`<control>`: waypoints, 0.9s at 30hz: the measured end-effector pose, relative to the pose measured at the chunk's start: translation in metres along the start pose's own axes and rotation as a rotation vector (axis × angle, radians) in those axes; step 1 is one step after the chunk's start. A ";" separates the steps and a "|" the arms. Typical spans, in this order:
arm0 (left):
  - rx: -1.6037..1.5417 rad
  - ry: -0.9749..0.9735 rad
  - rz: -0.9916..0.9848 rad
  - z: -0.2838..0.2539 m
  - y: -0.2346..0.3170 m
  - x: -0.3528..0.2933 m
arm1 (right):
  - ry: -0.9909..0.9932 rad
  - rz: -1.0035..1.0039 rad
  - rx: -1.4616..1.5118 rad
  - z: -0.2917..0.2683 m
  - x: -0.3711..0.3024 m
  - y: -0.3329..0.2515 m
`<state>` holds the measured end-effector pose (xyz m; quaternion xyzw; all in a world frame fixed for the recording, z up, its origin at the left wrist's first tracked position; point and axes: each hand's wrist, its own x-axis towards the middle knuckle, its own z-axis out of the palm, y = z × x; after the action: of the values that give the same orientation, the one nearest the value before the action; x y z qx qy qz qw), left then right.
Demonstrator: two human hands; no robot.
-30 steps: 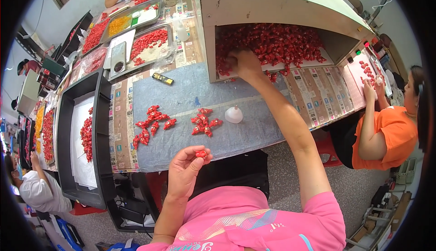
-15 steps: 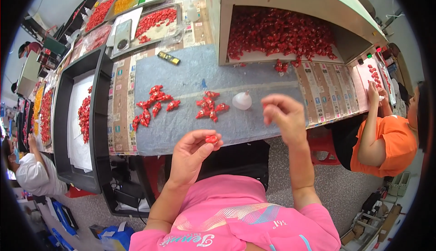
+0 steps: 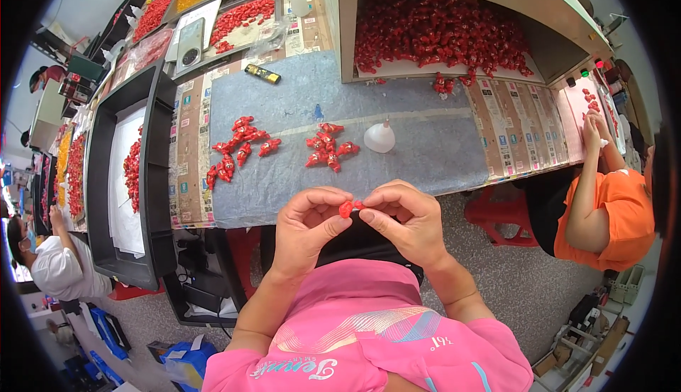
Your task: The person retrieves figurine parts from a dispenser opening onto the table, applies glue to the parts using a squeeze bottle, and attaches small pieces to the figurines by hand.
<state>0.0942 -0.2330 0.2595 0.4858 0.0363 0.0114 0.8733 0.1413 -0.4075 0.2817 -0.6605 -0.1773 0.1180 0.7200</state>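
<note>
Left hand (image 3: 305, 225) and right hand (image 3: 411, 225) nearly meet just below the frame's centre, thumbs (image 3: 332, 229) and forefingers (image 3: 386, 192) pinched. Both bare forearms (image 3: 264, 305) slant inward from the lower frame.

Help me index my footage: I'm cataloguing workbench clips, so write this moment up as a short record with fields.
Left hand: the left hand pinches a small red piece
Right hand: the right hand meets the piece's right side; its exact grip is too small to tell
On the blue-grey mat: two red clusters, a white squat bottle, a black-and-yellow tube
Behind mat: open-fronted box holding many red pieces
Left of mat: black tray
Far right: co-worker in orange
</note>
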 end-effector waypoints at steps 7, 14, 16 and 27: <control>0.054 -0.036 0.052 -0.001 0.000 0.002 | -0.044 -0.216 -0.304 -0.004 0.003 -0.005; 0.108 -0.048 0.099 -0.001 -0.004 0.003 | 0.040 -0.170 -0.204 0.000 0.001 0.001; 0.168 -0.057 0.157 -0.001 -0.005 0.004 | 0.036 -0.189 -0.240 -0.001 0.001 0.001; 0.710 -0.045 0.526 0.009 0.003 0.008 | 0.040 -0.405 -0.429 -0.007 0.004 -0.001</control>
<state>0.1031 -0.2387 0.2664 0.7485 -0.1059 0.2096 0.6201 0.1482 -0.4125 0.2830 -0.7509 -0.3122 -0.0814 0.5763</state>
